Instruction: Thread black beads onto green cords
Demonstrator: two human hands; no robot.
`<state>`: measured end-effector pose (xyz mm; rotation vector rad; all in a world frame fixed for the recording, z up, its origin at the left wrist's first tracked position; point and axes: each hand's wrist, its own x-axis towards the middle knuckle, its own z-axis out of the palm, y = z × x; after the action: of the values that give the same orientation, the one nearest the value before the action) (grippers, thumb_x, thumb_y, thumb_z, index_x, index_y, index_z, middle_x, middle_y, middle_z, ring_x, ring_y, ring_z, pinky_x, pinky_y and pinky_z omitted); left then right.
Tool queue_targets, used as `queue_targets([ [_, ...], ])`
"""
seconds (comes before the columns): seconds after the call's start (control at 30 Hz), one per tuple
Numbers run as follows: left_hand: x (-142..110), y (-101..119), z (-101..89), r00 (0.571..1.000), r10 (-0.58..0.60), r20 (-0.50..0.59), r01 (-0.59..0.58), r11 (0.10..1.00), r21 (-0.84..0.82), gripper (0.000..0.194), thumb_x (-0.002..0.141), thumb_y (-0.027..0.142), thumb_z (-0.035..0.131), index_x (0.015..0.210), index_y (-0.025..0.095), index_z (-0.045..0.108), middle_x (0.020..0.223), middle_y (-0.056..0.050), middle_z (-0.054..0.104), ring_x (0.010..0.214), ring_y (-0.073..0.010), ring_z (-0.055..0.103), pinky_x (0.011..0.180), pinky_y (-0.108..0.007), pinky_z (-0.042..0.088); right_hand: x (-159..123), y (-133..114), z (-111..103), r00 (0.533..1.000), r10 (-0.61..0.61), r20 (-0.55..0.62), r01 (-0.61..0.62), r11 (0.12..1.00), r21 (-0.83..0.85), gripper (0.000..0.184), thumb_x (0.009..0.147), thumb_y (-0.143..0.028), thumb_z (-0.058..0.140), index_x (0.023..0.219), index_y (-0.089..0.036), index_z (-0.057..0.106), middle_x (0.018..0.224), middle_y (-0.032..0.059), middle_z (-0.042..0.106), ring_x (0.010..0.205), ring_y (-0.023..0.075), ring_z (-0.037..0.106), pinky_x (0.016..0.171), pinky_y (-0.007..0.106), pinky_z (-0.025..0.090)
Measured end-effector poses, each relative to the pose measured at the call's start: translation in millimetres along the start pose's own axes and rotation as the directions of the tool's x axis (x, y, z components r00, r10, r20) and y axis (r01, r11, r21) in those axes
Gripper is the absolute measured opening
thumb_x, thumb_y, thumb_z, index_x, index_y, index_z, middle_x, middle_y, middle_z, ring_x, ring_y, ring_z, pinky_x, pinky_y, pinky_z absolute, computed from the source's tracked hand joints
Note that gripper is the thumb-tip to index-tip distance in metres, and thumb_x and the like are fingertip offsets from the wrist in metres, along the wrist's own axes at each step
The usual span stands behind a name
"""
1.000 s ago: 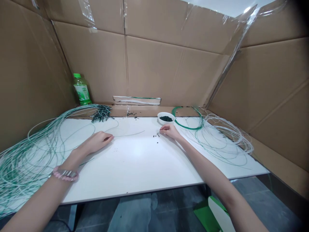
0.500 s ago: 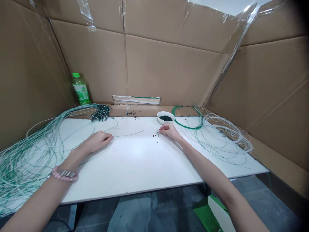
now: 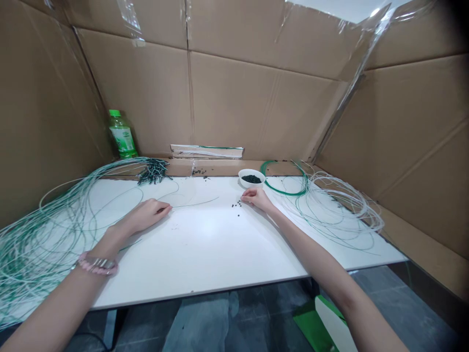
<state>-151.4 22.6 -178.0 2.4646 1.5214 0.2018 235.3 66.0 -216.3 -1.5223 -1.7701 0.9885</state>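
Observation:
My left hand [image 3: 152,215] is closed over the left half of the table, pinching a thin green wire [image 3: 194,203]. The wire's free end points right, toward the table's middle. My right hand [image 3: 255,198] has thumb and fingertips pressed together just in front of a white bowl [image 3: 241,180]. Anything between those fingertips is too small to make out. Dark beads [image 3: 252,179] fill the bowl. Several loose dark beads [image 3: 238,215] lie on the table left of my right fingertips.
Long green and white wires [image 3: 44,234] spread over the left side, their dark ends bunched at the back. A green coil [image 3: 306,188] and loose white wires [image 3: 361,205] lie at right. A green-capped bottle [image 3: 123,137] stands back left. Cardboard walls [image 3: 234,98] enclose the white table [image 3: 205,264].

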Motion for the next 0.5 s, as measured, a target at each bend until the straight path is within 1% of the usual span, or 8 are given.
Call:
queue_targets([
  [0.2, -0.2, -0.2, 1.0, 1.0, -0.002, 0.0, 0.002, 1.0, 0.003, 0.04, 0.092, 0.041, 0.028, 0.062, 0.018, 0.041, 0.06, -0.001, 0.052, 0.058, -0.014, 0.046, 0.061, -0.027, 0.028, -0.2, -1.3, 0.5, 1.0, 0.016, 0.005, -0.016, 1.0, 0.001, 0.027, 0.09, -0.033, 0.055, 0.108, -0.013, 0.058, 0.103, 0.0059, 0.061, 0.086, 0.0145, 0.061, 0.074, 0.032, 0.054],
  [0.5, 1.7, -1.4, 1.5, 1.0, 0.005, 0.0, -0.005, 1.0, 0.005, 0.04, 0.092, 0.041, 0.028, 0.062, 0.018, 0.04, 0.059, -0.001, 0.052, 0.058, -0.0136, 0.046, 0.061, -0.026, 0.028, -1.6, -3.8, 1.1, 0.999, 0.044, -0.019, -0.044, 0.999, 0.012, 0.028, 0.09, -0.033, 0.055, 0.109, -0.013, 0.057, 0.105, 0.0065, 0.061, 0.089, 0.0154, 0.061, 0.076, 0.034, 0.054],
])
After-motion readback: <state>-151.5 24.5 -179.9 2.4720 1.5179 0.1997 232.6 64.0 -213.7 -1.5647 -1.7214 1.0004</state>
